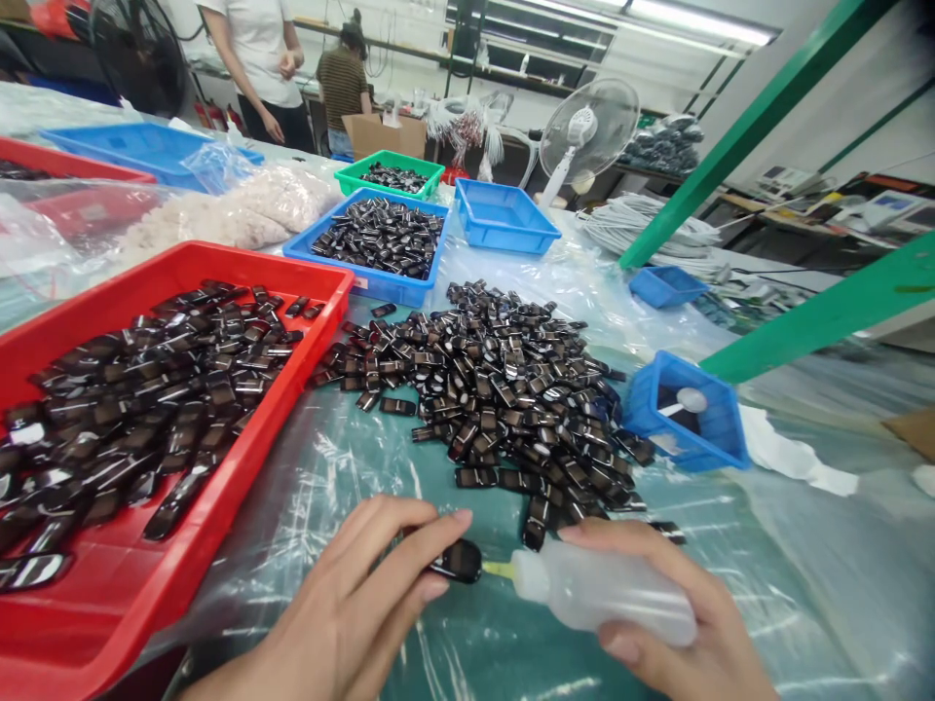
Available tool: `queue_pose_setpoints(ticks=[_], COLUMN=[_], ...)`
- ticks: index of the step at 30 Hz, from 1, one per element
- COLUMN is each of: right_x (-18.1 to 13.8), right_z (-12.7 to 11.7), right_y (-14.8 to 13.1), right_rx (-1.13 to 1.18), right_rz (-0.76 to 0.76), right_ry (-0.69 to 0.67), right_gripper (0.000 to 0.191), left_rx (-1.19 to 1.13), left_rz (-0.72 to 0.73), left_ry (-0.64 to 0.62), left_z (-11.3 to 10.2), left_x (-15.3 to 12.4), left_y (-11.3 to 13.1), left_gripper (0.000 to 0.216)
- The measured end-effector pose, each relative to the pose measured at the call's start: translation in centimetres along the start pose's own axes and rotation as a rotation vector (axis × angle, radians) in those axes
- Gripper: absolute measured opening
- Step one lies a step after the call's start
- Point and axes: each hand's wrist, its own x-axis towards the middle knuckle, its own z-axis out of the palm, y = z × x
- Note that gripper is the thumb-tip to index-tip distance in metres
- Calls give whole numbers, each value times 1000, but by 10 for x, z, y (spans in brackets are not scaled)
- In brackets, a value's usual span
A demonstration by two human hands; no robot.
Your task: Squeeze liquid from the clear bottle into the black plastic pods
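Note:
At the front of the table, my left hand is closed around a glossy black plastic piece, whose rounded end sticks out past the fingertips. My right hand grips a translucent white squeeze bottle, tipped on its side. The bottle's yellowish nozzle points left and meets, or nearly meets, the end of the black piece. Just beyond both hands spreads a loose heap of similar black pieces on the plastic-covered green table.
Left stands a red tray of black pieces. Behind the heap are a filled blue tray, a green tray and another blue tray. A blue bin sits right, by green posts. Two people stand far back.

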Motion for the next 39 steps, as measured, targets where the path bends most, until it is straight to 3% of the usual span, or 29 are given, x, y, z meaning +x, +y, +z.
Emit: queue_pose_setpoints(ticks=[16, 27, 30, 34, 39], right_x=[2, 0, 3, 11, 18], right_z=[-1, -1, -7, -10, 17], right_y=[-4, -2, 4, 16, 20], right_rx=[-63, -12, -27, -26, 94], right_rz=[6, 55, 65, 107, 126], right_ry=[0, -31, -78, -213, -246], right_gripper=[26, 27, 28, 29, 25], left_rx=[31, 27, 31, 2, -65], left_rz=[112, 54, 12, -146, -235], left_ry=[32, -4, 17, 124, 204], left_z=[0, -2, -4, -6, -6], left_x=[0, -1, 1, 6, 10], left_y=[-6, -1, -5, -11, -14], left_gripper=[32, 31, 31, 32, 29])
